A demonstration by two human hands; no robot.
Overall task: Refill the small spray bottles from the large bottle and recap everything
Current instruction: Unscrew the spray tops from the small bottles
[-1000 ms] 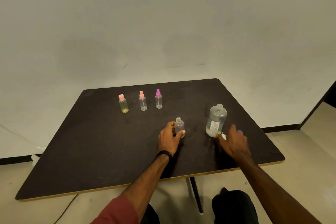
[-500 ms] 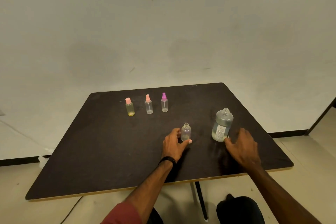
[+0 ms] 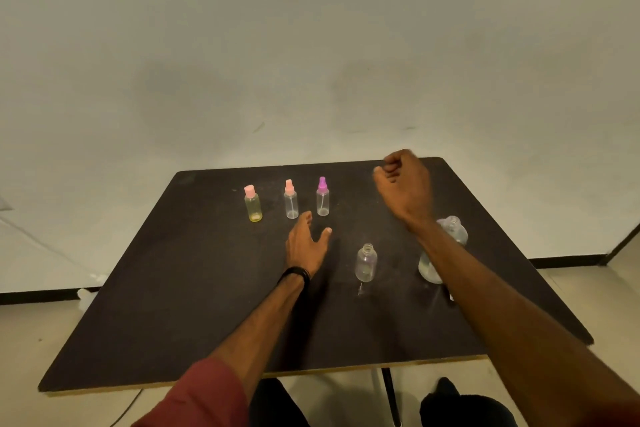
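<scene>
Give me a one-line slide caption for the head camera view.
Left hand reaches toward three capped spray bottles; right hand hovers curled above the table.

My one head-worn camera looks forward and down over the dark table (image 3: 173, 305), wall behind.

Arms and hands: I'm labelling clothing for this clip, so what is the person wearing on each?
The left arm has a dark red sleeve pushed up near the elbow and a black band at the wrist. The right arm is bare throughout, with nothing visible at its wrist. Neither hand wears a glove.
</scene>
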